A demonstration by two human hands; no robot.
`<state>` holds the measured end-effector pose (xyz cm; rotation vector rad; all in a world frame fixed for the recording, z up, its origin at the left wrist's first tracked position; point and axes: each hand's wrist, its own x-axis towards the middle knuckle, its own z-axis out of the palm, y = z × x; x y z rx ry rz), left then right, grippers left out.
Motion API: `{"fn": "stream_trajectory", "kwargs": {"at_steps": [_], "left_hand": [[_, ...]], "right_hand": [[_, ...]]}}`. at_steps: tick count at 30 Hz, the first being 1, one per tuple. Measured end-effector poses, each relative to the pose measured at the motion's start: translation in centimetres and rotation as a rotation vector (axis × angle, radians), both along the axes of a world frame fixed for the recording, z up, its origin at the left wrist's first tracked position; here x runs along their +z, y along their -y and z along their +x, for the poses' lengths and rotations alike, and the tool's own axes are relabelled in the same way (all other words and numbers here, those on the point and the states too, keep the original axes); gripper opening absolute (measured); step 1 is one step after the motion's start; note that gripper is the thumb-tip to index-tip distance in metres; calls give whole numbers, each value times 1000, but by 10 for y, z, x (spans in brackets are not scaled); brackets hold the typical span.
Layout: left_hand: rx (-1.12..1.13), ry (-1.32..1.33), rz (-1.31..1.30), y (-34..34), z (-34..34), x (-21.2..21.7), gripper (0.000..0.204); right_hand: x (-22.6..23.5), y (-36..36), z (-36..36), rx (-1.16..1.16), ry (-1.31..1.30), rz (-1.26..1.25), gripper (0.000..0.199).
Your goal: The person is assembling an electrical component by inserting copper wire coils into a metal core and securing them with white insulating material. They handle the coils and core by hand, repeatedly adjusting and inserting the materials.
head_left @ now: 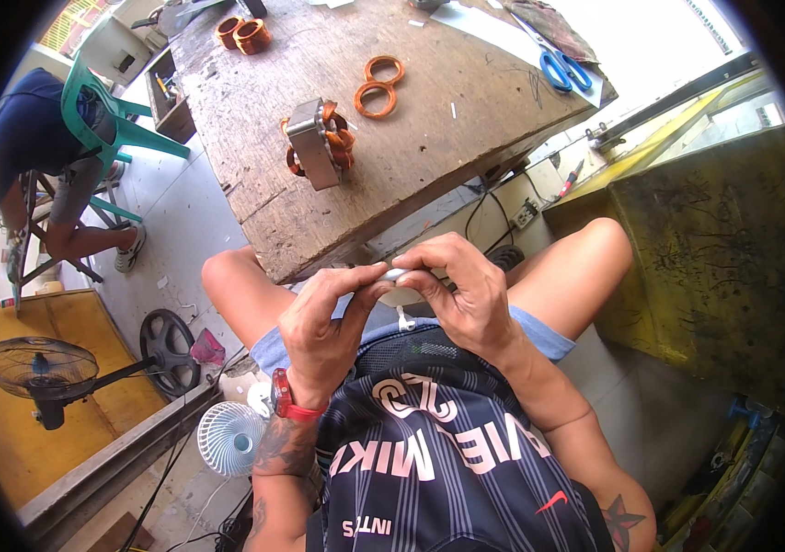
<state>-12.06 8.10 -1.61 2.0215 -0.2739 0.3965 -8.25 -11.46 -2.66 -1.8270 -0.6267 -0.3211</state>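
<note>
Between the fingertips of both my hands is a small whitish piece (397, 274), too covered by fingers to tell its kind. My left hand (323, 313), with a red watch at the wrist, pinches it from the left. From the right, my right hand (458, 290) grips it with thumb and fingers. Both hands are over my lap, just short of the wooden table's (254, 216) near edge. On that table stands a metal motor core (312, 147) with copper coils set in it. A pair of joined copper wire rings (377, 97) lies beyond it.
More copper coils (243, 35) sit at the table's far left. Blue-handled scissors (562, 69) rest on white paper at the far right. A dark pedestal fan (43, 368) and a small light-blue fan (231, 439) are on my left. A person (38, 138) sits by a green chair (103, 115).
</note>
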Motion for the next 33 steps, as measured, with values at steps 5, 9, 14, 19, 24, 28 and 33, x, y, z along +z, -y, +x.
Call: {"fn": "stream_trajectory", "kwargs": {"at_steps": [5, 9, 14, 19, 24, 28, 33], "left_hand": [[51, 108, 92, 8, 0, -5, 22], [63, -131, -146, 11, -1, -8, 21], [21, -263, -291, 8, -3, -8, 20], [-72, -474, -727, -2, -8, -5, 37], [441, -134, -74, -49, 42, -5, 17], [303, -103, 275, -74, 93, -7, 21], [328, -110, 310, -43, 84, -12, 52]], "right_hand": [[-1, -4, 1, 10, -21, -20, 18], [-1, -4, 3, 28, -134, 71, 20], [1, 0, 3, 35, -119, 73, 23], [-1, 0, 8, 77, 104, 36, 24], [-7, 10, 26, -108, -83, 203, 23], [-6, 23, 37, -151, -194, 184, 18], [-6, 34, 51, -182, -98, 37, 18]]}}
